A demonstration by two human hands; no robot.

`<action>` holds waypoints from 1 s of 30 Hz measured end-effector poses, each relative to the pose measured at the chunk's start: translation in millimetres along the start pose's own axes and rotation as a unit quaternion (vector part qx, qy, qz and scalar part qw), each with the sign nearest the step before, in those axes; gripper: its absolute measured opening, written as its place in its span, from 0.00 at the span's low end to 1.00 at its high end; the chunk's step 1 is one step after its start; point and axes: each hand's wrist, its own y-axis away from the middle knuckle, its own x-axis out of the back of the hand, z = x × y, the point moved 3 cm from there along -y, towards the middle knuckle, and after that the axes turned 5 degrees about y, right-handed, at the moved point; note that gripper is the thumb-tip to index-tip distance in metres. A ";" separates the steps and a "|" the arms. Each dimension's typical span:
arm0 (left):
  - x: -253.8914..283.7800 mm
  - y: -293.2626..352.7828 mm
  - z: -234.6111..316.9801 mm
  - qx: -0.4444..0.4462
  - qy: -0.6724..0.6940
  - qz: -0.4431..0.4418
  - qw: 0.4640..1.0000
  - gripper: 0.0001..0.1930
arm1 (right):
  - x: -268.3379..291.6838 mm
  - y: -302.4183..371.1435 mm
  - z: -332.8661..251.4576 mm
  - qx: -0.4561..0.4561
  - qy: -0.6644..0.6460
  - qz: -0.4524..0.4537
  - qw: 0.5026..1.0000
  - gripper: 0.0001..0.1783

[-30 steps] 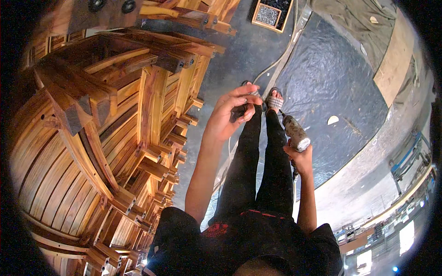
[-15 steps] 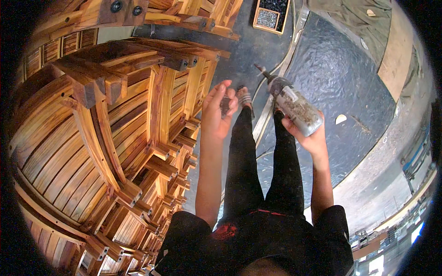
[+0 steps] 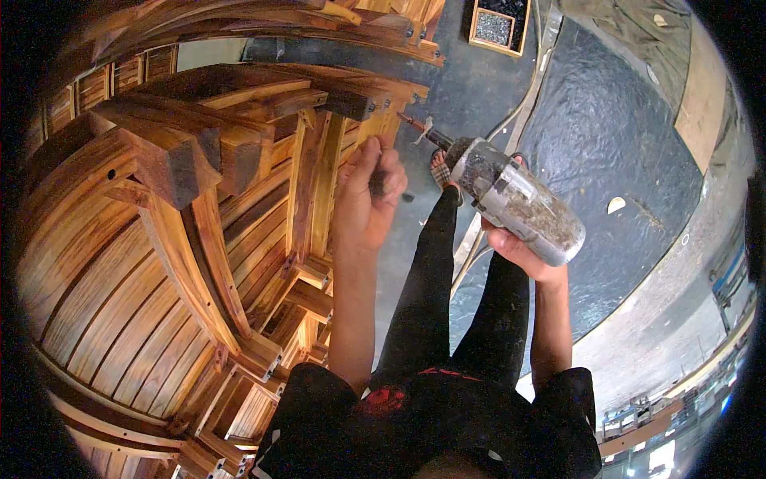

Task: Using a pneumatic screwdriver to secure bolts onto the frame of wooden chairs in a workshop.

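Note:
My right hand (image 3: 523,254) is wrapped round the grey, dust-smeared body of a power screwdriver (image 3: 531,207). Its narrow dark tip points up and to the left, with a thin pale band round the neck. My left hand (image 3: 367,195) is raised left of that tip, its fingers curled and thumb pressed to them. Something dark shows between palm and fingers, too shaded to name. Beside the left hand stand wooden pieces of slatted furniture (image 3: 136,319), with brown slats, curved legs and thick dark end blocks. The left hand appears close to the posts but does not plainly touch them.
More wooden furniture (image 3: 359,28) stands at the far left. On the floor ahead lies a wooden box (image 3: 499,48) with small metal pieces in compartments. A cable (image 3: 523,100) runs along the floor near my feet. Dark sheeting (image 3: 598,104) covers the floor at right.
The power screwdriver has come nearer and its tip has swung left toward the furniture. My left hand's fingers have curled in more. The view has shifted left, so the furniture appears further right.

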 end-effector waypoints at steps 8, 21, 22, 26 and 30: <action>-1.1 -9.4 6.3 0.061 0.069 0.024 0.995 0.10 | -0.5 9.2 -6.0 -0.089 -0.004 -0.071 0.994 0.22; -7.4 18.5 -16.1 -0.032 -0.072 0.138 0.987 0.15 | 1.4 13.7 6.6 0.038 -0.048 -0.090 0.994 0.17; -6.8 20.5 -15.6 -0.047 -0.102 0.171 0.979 0.15 | 0.8 14.8 9.4 0.024 -0.057 -0.105 0.993 0.17; -12.9 19.4 -16.4 -0.056 -0.175 0.165 0.969 0.15 | 0.8 23.1 24.9 0.046 0.009 -0.099 0.994 0.18; -27.4 12.1 -15.4 -0.019 -0.190 0.133 0.972 0.14 | -3.5 41.2 43.0 -0.053 -0.010 -0.125 0.991 0.16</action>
